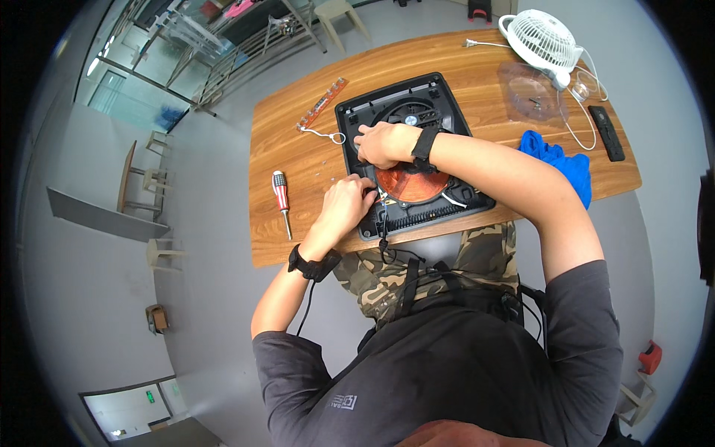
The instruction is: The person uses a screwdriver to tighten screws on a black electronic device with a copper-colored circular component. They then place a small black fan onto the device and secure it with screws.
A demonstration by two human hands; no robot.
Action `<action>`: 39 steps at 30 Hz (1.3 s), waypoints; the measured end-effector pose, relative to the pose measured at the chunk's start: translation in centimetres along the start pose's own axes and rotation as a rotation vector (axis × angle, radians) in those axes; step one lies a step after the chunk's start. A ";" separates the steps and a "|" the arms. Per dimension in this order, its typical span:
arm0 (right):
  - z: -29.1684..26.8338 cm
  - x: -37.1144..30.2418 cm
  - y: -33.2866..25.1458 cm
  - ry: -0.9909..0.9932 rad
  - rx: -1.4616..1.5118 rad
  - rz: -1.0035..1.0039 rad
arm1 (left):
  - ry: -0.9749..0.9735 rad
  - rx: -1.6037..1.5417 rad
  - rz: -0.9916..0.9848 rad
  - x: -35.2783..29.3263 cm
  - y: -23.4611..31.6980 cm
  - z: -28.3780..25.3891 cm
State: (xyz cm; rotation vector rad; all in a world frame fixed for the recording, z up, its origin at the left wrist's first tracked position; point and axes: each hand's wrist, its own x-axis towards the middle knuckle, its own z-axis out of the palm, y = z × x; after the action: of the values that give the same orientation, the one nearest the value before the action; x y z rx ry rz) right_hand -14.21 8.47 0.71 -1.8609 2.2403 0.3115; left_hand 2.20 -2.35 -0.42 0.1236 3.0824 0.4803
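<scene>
An opened induction cooker base lies on the table before me, its copper coil and a round black fan housing showing inside. My left hand rests at the base's left edge, its fingers curled together beside the coil; what they hold is hidden. Reaching across the coil from the right, my right hand bends its fingers down at the left inner side of the base. Its fingertips are covered by the hand. A black cord hangs over the near edge.
Left lies a red-and-white screwdriver; behind it is an orange strip board with a white lead. Rightward are a blue cloth, a clear dish holding small parts, a black bar-shaped piece and a white fan on the wooden table.
</scene>
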 end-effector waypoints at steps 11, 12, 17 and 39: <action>0.2 -0.2 -0.2 -0.008 0.002 0.001 | -0.081 -0.176 0.210 -1.7 -1.4 -1.0; 0.2 -0.3 -0.2 -0.004 0.005 0.001 | -0.066 -0.184 0.243 -1.9 -1.7 -0.8; 0.4 -0.3 -0.1 0.012 0.019 0.001 | -0.087 -0.249 0.268 -1.6 -1.8 -0.9; 0.3 -0.2 -0.1 0.001 0.030 0.004 | 0.012 -0.302 0.173 -0.7 -3.5 0.0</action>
State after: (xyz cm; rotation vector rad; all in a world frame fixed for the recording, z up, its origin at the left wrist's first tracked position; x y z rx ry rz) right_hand -14.10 8.70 0.47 -1.8424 2.2369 0.2755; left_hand 2.65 -5.72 -1.52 0.3824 2.9782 0.9471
